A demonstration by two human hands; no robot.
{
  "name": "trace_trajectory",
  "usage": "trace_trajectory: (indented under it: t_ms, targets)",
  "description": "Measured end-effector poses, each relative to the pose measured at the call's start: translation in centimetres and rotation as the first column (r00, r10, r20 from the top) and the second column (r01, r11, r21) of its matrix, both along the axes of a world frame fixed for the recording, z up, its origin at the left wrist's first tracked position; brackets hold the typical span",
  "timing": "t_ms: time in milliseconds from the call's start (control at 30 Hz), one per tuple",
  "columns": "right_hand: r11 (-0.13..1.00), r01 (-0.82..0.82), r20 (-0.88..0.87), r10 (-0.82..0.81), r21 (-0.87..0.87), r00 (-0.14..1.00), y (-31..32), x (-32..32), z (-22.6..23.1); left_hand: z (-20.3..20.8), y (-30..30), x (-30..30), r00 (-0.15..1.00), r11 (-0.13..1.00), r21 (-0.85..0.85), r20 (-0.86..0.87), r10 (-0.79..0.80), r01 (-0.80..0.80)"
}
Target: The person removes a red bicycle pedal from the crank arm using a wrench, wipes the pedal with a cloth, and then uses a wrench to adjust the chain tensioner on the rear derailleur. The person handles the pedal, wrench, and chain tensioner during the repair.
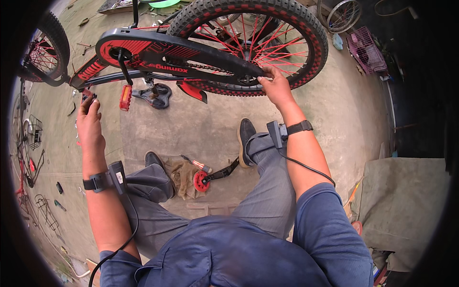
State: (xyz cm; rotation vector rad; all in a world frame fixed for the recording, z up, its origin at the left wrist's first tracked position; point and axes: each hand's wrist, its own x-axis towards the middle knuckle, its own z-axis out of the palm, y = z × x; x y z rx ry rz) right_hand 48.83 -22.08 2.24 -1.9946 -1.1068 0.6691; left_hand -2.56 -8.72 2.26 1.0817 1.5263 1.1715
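Observation:
An upside-down bicycle with a black and red frame (91, 68) stands before me, its black saddle (160, 97) at the floor. My right hand (277, 90) is at the axle end of the long chain guard (143, 45), beside the rear wheel (321, 43). Thumb and fingers are closed there; what they grip, if anything, is hidden. My left hand (91, 126) is raised left of the red pedal (125, 97), its fingertips pinched together around a small dark piece that I cannot make out. The black crank (124, 69) joins that pedal to the chain guard.
Between my shoes lie a brown cloth (184, 174), a striped-handled brush or tool (201, 166) and a red wheel (201, 182) on a black arm. Tools and wire racks (35, 130) are scattered at left. A pink crate (367, 50) and a loose wheel rim (345, 16) stand back right.

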Motion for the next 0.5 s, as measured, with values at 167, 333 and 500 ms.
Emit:
trace_trajectory:
  t_ms: [167, 333, 500]
  targets:
    - [0.999, -0.009, -0.125, 0.003, -0.051, 0.992, -0.5, 0.5, 0.6, -0.2, 0.1, -0.3, 1.0, 1.0, 0.006, 0.003, 0.002, -0.002]
    - [0.982, -0.143, -0.118, 0.128, -0.127, 0.985, -1.2, 0.6, 1.1, -0.2, 0.2, -0.4, 1.0, 1.0, 0.002, -0.011, -0.006, 0.006]
    - [0.936, -0.252, -0.107, 0.232, -0.247, 0.967, -1.8, 0.6, 1.4, 0.1, 0.1, -0.1, 1.0, 1.0, 0.007, 0.0, -0.008, 0.008]
